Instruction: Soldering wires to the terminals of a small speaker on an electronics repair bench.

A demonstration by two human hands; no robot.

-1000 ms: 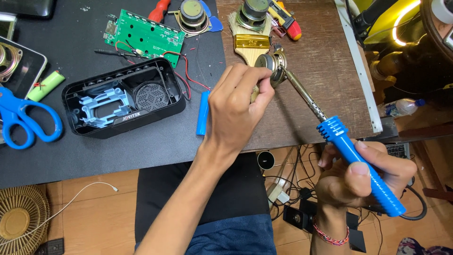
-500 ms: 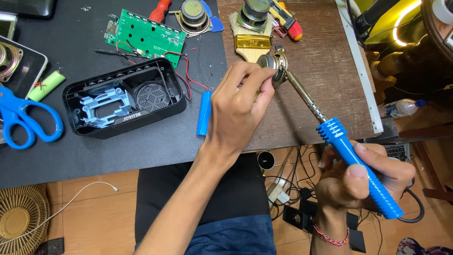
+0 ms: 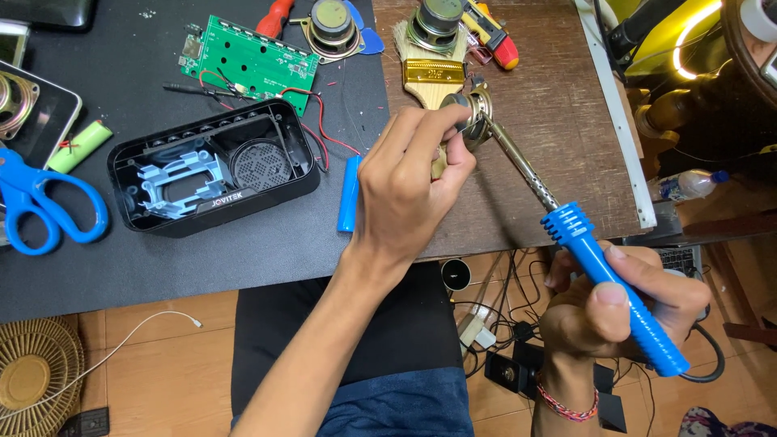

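Note:
My left hand (image 3: 409,182) pinches a small round speaker driver (image 3: 472,112) above the table's wooden part. My right hand (image 3: 619,303) grips the blue handle of a soldering iron (image 3: 603,271), whose metal shaft slants up-left so the tip touches the driver. A blue cylindrical battery cell (image 3: 349,193) lies just left of my left hand. An opened black speaker case (image 3: 212,167) sits on the dark mat, with a green circuit board (image 3: 248,63) behind it, joined by red wires.
Blue scissors (image 3: 40,206) and a green cell (image 3: 79,146) lie at the left. A paintbrush (image 3: 434,77), two more speaker drivers (image 3: 330,24), and screwdrivers (image 3: 495,36) rest at the back. Cables and a power strip (image 3: 486,324) lie on the floor beneath.
Both hands have shifted only slightly; the soldering iron tip stays against the driver held in my left hand.

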